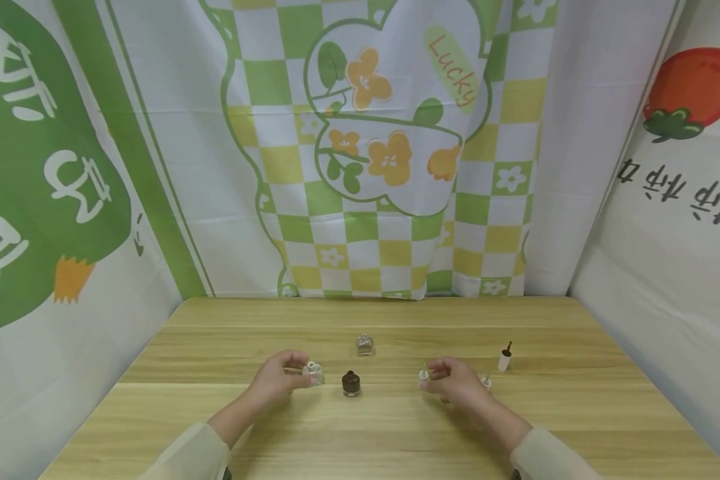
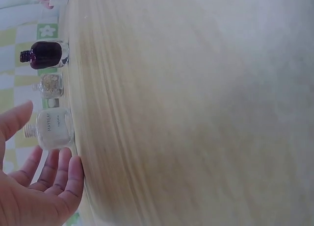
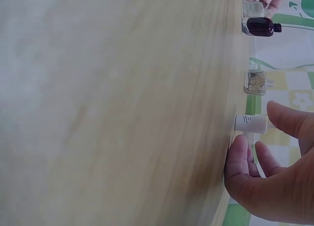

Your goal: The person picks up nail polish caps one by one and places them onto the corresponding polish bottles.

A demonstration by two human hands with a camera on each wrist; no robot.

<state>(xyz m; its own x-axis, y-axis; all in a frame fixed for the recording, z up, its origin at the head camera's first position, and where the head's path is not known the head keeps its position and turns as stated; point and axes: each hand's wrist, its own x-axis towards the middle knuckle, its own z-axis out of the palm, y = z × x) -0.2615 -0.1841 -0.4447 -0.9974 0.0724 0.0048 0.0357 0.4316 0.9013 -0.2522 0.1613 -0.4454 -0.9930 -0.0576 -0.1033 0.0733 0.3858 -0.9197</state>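
Note:
My left hand [image 1: 277, 375] is around a clear nail polish bottle [image 1: 315, 376], uncapped and upright on the table. In the left wrist view the thumb stands apart from that bottle, and the fingers lie close beside its glass; contact is unclear. To its right are an open dark nail polish bottle [image 1: 351, 385] and, farther back, a glitter nail polish bottle [image 1: 365, 346]. My right hand [image 1: 458, 381] is beside a white nail polish cap [image 1: 423, 378] standing brush up. In the right wrist view its thumb and fingers are spread around this cap [image 3: 251, 124], not gripping it.
Behind the right hand stands another white cap [image 1: 486, 383], partly hidden. A white cap with a dark brush [image 1: 505, 361] stands farther back right. The wooden table [image 1: 360, 440] meets a checked cloth [image 1: 384, 253] at its back edge, with printed cloths on both sides.

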